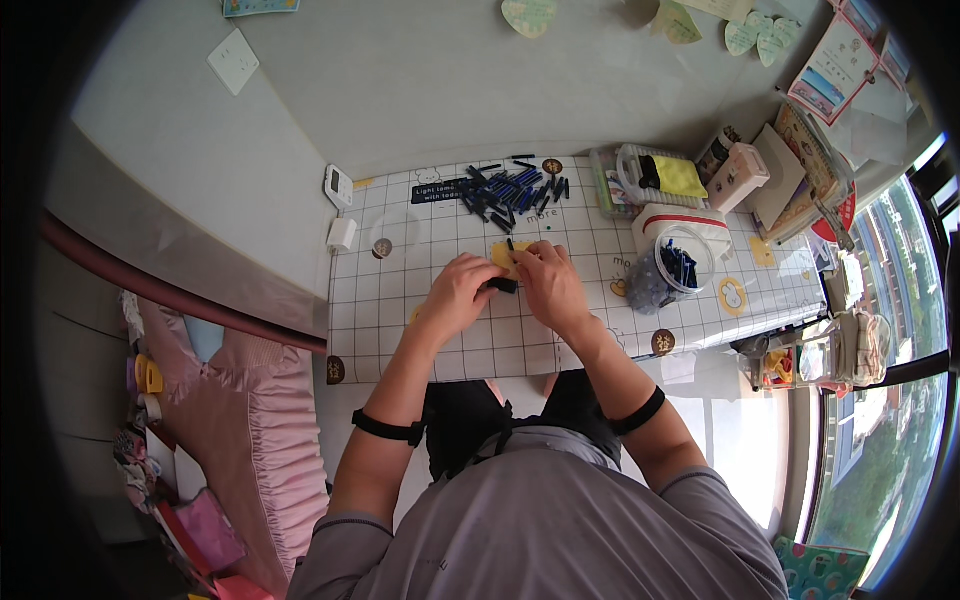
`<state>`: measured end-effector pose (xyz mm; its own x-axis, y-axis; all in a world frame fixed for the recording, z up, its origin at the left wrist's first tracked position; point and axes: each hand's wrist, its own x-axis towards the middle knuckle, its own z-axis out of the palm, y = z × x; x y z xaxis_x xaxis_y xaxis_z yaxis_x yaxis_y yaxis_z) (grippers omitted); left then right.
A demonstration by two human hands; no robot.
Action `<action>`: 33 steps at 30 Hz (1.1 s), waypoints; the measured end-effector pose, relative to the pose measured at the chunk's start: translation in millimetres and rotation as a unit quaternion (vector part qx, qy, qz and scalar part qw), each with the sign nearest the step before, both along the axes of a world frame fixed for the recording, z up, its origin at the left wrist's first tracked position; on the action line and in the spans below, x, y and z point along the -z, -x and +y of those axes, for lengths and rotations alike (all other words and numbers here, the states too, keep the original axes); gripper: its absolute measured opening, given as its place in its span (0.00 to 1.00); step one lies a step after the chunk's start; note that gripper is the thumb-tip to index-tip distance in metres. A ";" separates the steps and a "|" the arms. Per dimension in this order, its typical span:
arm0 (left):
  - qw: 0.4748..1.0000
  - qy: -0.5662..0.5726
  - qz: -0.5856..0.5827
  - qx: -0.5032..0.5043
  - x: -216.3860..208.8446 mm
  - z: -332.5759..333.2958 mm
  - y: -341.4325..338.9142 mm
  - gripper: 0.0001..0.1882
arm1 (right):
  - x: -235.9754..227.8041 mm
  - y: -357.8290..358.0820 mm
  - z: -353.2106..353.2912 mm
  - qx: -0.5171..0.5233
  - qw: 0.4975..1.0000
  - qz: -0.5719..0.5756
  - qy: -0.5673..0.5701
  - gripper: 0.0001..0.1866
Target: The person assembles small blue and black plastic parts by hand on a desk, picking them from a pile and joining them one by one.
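My left hand is closed, its fingers round a short black cylindrical piece just above the table. Close beside it, my right hand pinches a thin dark tube that points away from me. Both hands meet over a yellow patch on the tablecloth. Beyond them lies a loose pile of small dark blue and black tubes, which look like pen ink cartridges. To the right stands a clear round jar with more dark tubes showing inside its mouth.
A white grid-patterned tablecloth covers the table. At the back right are clear plastic boxes, a yellow-and-black cloth, a white case with a red stripe and a pink box. A small white digital timer stands at the left wall.
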<state>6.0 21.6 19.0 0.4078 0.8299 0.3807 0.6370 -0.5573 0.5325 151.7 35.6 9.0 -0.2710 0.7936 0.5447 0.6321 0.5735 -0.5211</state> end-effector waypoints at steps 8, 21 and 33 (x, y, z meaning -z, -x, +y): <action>0.999 -0.002 0.029 0.033 0.8 2.1 1.1 0.11 | 2.9 -2.3 16.3 -0.055 0.997 -0.046 -0.023 0.05; 0.997 -0.065 0.040 -0.012 0.0 -5.6 4.9 0.08 | -11.6 4.5 -1.9 -0.049 0.997 -0.007 0.053 0.02; 0.994 -0.085 0.064 -0.012 0.9 -5.0 5.2 0.06 | -15.6 14.1 5.6 -0.048 0.988 -0.065 0.135 0.04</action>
<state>0.9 16.6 18.1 0.4424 0.7681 0.4629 0.7075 -0.6162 0.3462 137.6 41.2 24.6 -0.4065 0.8721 0.2725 0.6526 0.4859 -0.5814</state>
